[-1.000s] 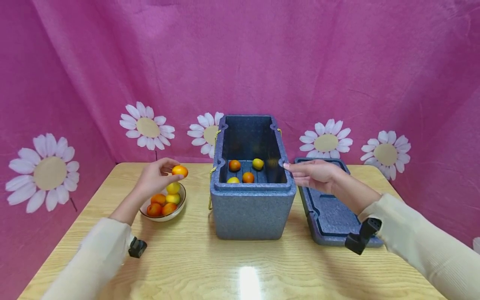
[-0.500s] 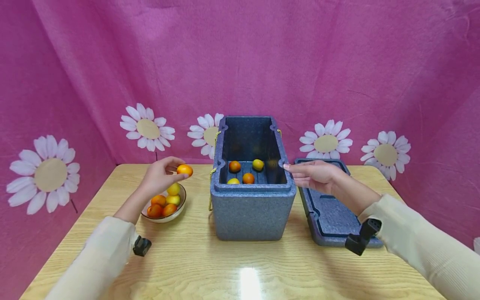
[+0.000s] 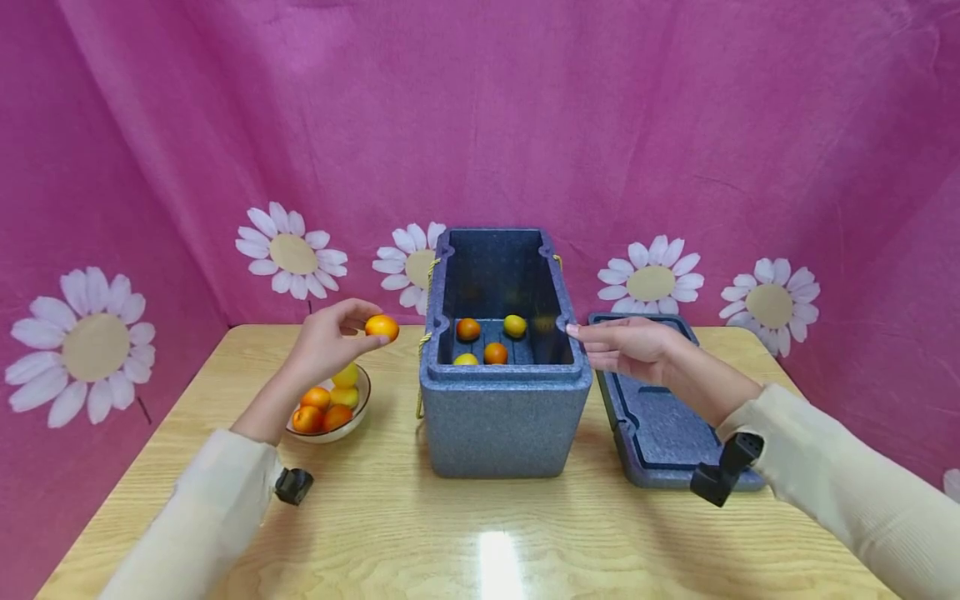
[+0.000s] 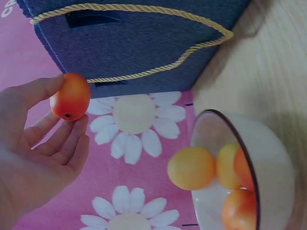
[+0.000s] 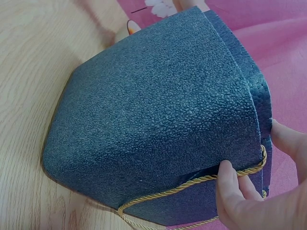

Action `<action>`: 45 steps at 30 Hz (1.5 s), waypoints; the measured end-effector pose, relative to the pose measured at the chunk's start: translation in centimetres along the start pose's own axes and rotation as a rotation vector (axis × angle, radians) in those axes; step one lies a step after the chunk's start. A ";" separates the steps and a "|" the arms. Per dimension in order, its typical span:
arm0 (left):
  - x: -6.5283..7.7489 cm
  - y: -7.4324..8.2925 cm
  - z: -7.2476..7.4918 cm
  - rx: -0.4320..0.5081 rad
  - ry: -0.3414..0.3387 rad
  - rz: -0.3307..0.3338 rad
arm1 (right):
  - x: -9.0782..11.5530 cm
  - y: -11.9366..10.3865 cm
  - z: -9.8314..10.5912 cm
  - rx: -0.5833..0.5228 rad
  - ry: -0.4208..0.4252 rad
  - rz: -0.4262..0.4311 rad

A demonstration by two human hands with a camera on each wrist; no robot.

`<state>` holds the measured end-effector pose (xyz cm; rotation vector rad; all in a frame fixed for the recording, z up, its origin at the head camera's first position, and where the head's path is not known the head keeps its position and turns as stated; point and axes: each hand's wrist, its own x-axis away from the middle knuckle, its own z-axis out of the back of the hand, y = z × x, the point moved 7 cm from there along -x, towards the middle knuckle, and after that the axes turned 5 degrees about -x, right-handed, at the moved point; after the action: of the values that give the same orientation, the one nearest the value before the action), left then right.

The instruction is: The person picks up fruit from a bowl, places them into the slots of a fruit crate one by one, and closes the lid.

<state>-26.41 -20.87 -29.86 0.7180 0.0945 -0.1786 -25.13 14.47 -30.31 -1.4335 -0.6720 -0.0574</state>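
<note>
My left hand (image 3: 326, 337) pinches a smooth oval orange-red fruit (image 3: 382, 328) between thumb and fingers, up in the air between bowl and box. A dark stem spot shows on that fruit in the left wrist view. Below the wrist stands a white, dark-rimmed bowl (image 3: 363, 412) holding several orange and yellow fruits (image 4: 191, 168). In the middle is a lidless dark grey foam box (image 3: 504, 429); orange and yellow fruits (image 3: 496, 353) lie on its floor. My right hand (image 3: 626, 343) grips the box's right rim, thumb on the edge, fingers against the outer wall (image 5: 144, 110).
The box's grey lid (image 3: 671, 425) lies on the wooden table (image 3: 360, 517) to the right, under my right forearm. Yellow rope handles (image 4: 158, 12) hang on the box's sides. A pink cloth (image 3: 495, 117) with white flowers stands behind.
My left hand has carried the orange-red fruit to the right and slightly up, away from the bowl toward the box. The right hand stays on the rim.
</note>
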 end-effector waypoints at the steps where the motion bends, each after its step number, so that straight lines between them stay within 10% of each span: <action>1: 0.0 0.1 0.1 0.001 0.002 -0.001 | 0.0 0.0 0.0 0.001 0.000 -0.001; 45: -2.0 8.5 3.3 0.008 -0.021 -0.049 | 0.0 0.0 0.0 0.004 0.015 -0.022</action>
<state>-26.62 -16.54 -21.64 0.7224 0.0912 -0.2336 -25.11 14.44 -30.32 -1.4206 -0.6751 -0.0834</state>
